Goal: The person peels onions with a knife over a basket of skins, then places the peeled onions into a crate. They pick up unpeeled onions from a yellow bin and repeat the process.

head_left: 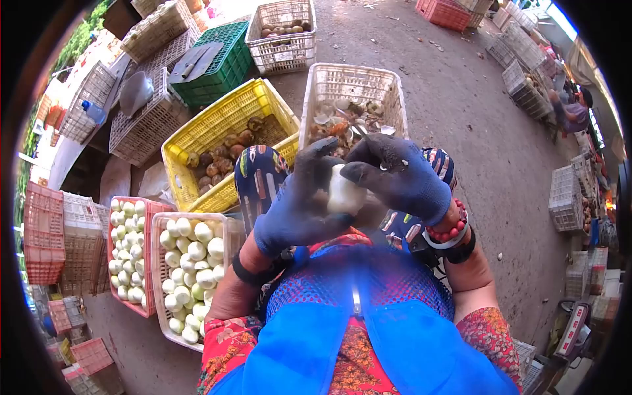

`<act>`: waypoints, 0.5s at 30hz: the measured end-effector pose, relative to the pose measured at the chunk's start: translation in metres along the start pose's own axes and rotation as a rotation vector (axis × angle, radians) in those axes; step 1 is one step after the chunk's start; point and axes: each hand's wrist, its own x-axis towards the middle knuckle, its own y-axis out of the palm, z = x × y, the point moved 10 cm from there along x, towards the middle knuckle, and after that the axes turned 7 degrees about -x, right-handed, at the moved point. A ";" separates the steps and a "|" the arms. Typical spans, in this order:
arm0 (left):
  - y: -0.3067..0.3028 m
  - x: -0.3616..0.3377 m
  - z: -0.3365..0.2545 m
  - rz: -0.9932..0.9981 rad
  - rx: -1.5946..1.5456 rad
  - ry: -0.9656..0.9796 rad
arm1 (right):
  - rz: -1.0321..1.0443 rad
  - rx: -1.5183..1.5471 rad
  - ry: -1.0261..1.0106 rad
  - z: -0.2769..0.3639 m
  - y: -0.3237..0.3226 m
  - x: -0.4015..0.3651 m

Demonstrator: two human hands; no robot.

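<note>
A peeled white bulb, by its look an onion (345,192), is in my left hand (304,197), whose gloved fingers curl round its left side and underside. My right hand (401,172), also in a dirty blue and dark glove, is closed close beside the bulb, its thumb by the bulb's top. From its fingers a thin blade, seemingly a small knife (357,125), sticks out up and to the left; its handle is hidden. Just beyond both hands, a whitish crate (355,74) holds peelings and scraps (339,125).
Left of my knees, a yellow crate (266,99) contains brown unpeeled bulbs (220,161). Peeled bulbs (196,250) fill a pale crate (158,263) and a pink crate (150,296). A green crate (230,49) and stacked crates stand farther left. Another person (574,112) is at far right.
</note>
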 end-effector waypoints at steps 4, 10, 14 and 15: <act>-0.005 -0.010 0.001 -0.024 -0.180 -0.053 | -0.078 -0.096 0.062 -0.002 -0.008 -0.004; -0.012 -0.025 0.002 -0.130 -0.913 -0.110 | -0.177 0.089 0.098 -0.049 -0.007 -0.016; -0.005 -0.028 0.033 -0.101 -1.464 -0.201 | -0.247 0.312 0.127 -0.045 0.012 -0.031; -0.001 -0.027 0.040 -0.096 -1.540 -0.228 | -0.259 0.309 0.069 -0.035 0.014 -0.030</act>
